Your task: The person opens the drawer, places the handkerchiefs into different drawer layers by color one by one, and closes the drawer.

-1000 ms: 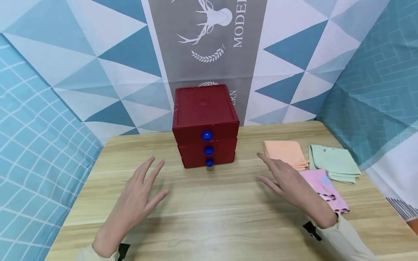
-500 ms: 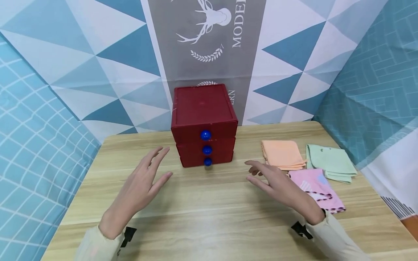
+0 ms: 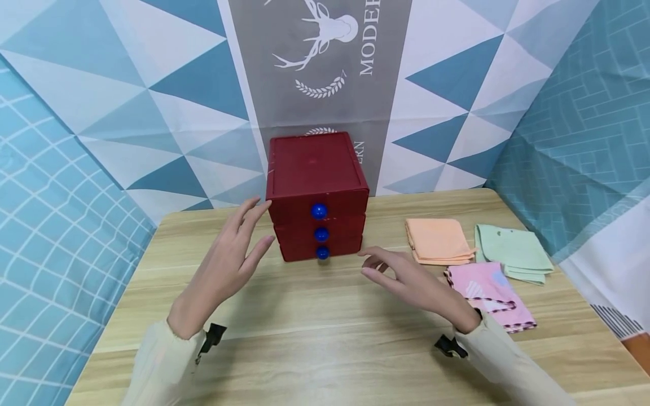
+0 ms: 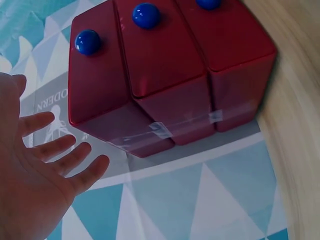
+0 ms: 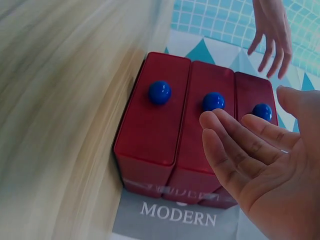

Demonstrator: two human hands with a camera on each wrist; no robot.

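Observation:
A dark red box of three stacked drawers [image 3: 317,166] stands at the back of the wooden table, each drawer front bearing a round blue knob [image 3: 319,211]. My left hand [image 3: 225,259] hovers by the box's left front corner, fingers spread and holding nothing. In the left wrist view, a gap shows between its fingertips and the drawers [image 4: 165,55]. My right hand [image 3: 406,279] is in the air in front of the box's right side, fingers relaxed and slightly bent, nothing in it. The right wrist view has its palm [image 5: 275,185] facing the drawers.
Folded cloths lie at the table's right: an orange cloth [image 3: 439,239], a green cloth [image 3: 515,251] and a pink patterned cloth [image 3: 490,290]. Behind the box rises a patterned fabric backdrop [image 3: 198,113]. Blue sheets [image 3: 51,237] border the left and right sides.
Both hands have moved inward toward the red drawer box, the left one up and right, the right one leftward. The box and cloths stay where they were.

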